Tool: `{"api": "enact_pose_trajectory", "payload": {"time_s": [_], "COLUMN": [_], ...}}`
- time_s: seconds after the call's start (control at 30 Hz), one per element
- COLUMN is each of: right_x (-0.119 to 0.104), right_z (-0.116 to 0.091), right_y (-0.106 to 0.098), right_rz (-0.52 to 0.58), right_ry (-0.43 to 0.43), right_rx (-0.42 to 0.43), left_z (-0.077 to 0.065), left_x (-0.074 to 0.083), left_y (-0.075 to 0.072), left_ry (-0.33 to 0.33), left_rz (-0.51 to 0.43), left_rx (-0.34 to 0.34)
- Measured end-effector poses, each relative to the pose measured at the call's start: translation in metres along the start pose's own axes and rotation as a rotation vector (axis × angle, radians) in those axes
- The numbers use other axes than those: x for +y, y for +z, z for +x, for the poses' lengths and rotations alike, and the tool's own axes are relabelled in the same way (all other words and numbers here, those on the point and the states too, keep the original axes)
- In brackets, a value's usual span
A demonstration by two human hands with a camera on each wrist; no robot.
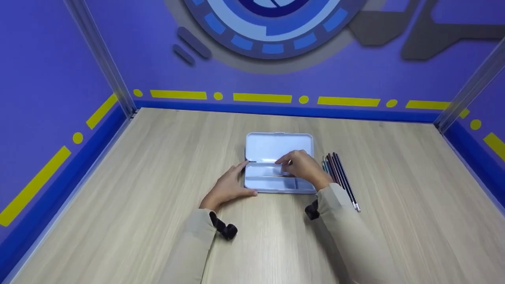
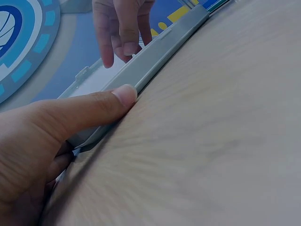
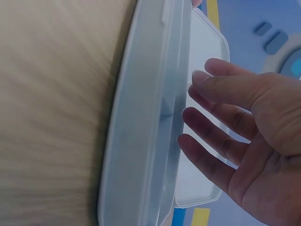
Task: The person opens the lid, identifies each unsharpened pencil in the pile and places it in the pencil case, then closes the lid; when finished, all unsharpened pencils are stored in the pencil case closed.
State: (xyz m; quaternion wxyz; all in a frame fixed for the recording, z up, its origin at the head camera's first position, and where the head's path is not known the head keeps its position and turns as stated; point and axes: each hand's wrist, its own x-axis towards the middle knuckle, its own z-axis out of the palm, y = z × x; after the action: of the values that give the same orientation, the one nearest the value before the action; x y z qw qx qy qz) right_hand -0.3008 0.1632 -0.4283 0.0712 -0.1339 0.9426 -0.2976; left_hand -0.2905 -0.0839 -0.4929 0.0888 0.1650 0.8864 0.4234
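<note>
A pale pencil case (image 1: pixel 270 183) lies on the table with its lid (image 1: pixel 278 146) raised at the back. Its tray has divided compartments, and a thin tan line, too small to identify, shows along a divider. My left hand (image 1: pixel 229 185) grips the case's left end, thumb against the front wall, as the left wrist view (image 2: pixel 89 113) also shows; its other fingers are partly hidden. Above the tray hovers my right hand (image 1: pixel 302 165), fingers loosely bent. In the right wrist view its fingers (image 3: pixel 211 127) are spread and nothing shows between them.
Several dark pencils (image 1: pixel 342 173) lie side by side just right of the case, partly hidden behind the right forearm. Blue printed panels (image 1: pixel 272 79) wall the wooden table (image 1: pixel 177 157) at the back and both sides.
</note>
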Motion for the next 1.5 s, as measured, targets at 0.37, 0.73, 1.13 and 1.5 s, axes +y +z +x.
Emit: {"api": "enact_pose_trajectory", "payload": {"time_s": [0.37,0.73,1.13,1.5], "right_x": [0.001,0.018,0.059,0.086], "right_z": [-0.006,-0.018,-0.038,-0.057], "right_y": [-0.002,-0.022,-0.047,-0.059], "right_rz": [-0.012,-0.026,-0.002,0.001], "right_ry": [-0.041,0.008,-0.008,0.028], "right_rx": [-0.007,0.011,0.067,0.092], "left_z": [-0.004,-0.005,-0.001,-0.001], "left_x": [-0.002,-0.004,-0.001,-0.002], "left_y": [0.0,0.0,-0.001,-0.001], "left_ry": [-0.016,-0.017,-0.009,-0.002], "left_rz": [0.003,-0.012,0.002,0.005], "left_rx": [0.001,0.008,-0.003,-0.009]}}
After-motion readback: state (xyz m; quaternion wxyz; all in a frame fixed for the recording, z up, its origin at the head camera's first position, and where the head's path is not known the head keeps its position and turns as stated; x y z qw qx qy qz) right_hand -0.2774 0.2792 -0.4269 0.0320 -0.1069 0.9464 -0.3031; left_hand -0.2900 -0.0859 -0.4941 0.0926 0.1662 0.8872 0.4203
